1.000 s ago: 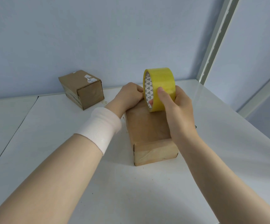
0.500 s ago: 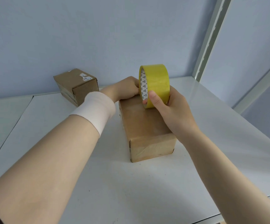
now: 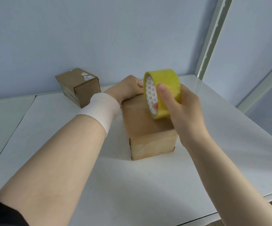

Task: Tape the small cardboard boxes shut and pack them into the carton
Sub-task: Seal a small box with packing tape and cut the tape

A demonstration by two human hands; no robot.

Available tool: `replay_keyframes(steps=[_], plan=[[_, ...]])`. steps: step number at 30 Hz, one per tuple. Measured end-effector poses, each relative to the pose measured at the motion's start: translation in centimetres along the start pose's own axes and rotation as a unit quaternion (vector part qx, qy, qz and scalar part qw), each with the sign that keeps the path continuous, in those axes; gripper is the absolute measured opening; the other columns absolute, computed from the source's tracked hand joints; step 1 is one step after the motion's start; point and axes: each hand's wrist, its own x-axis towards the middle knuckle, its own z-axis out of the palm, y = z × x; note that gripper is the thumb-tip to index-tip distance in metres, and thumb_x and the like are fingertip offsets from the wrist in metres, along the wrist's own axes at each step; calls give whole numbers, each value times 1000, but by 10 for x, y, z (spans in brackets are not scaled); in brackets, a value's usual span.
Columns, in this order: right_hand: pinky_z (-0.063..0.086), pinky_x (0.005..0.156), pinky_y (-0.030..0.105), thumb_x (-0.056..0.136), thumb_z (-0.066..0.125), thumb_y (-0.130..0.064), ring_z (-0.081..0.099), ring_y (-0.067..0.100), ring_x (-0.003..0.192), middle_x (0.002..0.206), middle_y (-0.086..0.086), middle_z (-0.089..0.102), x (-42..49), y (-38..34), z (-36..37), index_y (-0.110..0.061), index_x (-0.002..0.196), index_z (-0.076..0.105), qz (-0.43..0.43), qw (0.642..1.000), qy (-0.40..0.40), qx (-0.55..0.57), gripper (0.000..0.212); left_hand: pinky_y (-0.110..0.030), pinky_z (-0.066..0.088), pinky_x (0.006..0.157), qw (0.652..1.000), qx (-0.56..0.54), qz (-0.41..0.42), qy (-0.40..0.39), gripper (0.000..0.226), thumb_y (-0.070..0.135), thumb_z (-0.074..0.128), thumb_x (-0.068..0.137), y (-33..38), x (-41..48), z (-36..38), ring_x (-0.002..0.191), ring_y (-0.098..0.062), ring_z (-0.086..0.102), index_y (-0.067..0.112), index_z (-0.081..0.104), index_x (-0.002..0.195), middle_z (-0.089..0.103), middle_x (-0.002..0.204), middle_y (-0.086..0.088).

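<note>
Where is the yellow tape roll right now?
In the head view the yellow tape roll is right of centre, gripped by the right hand over the top of the nearer cardboard box, with the left hand just to its left.

The right hand [image 3: 186,111] drew the yellow tape roll [image 3: 164,79] a little way back along the top of the long cardboard box [image 3: 148,128], so its lower edge sat nearer the person than a second before. The roll also tipped, its bottom swinging toward the near end while its top stayed up by the left hand [image 3: 127,88]. The right thumb slid further up and across the roll's edge.
</note>
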Motion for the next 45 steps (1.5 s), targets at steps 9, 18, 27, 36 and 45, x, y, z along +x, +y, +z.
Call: replay_keyframes(steps=[9,18,27,36,45], plan=[[38,41,11,54,46,-66,55,0,39,49,-5,65,-76,-8,-36,-15,69,64,81,994,-4,-69,56,-6,42,47,999,-48,13,-2,19,39,68,82,-1,-2,3,45,9,56,21,73,86,65,66,12],[39,42,14,79,56,-47,55,0,41,44,-9,61,-92,29,-31,-15,69,58,119,988,9,-101,34,-23,46,75,986,157,50,32,40,48,49,93,10,-12,3,84,-15,61,15,71,98,67,92,-2],[34,41,11,83,56,-47,50,-1,41,48,-9,64,-73,35,-31,-16,70,60,108,989,-2,-96,34,-41,-3,118,946,303,30,-111,67,52,15,98,40,-10,19,146,-18,-7,14,-5,150,-8,159,-5],[41,49,17,87,56,-41,56,0,44,55,-2,65,-42,39,-22,-13,75,62,111,991,-28,-73,31,-38,-10,116,958,260,85,-87,61,43,19,101,38,-27,21,144,-16,-16,13,3,151,-15,157,-8],[43,48,15,88,58,-39,57,4,46,50,-7,61,-21,41,-17,-18,66,57,115,991,-55,-30,31,-36,-8,117,930,338,116,-80,65,46,22,100,41,-32,23,144,-16,-19,11,1,150,-19,156,-8]])
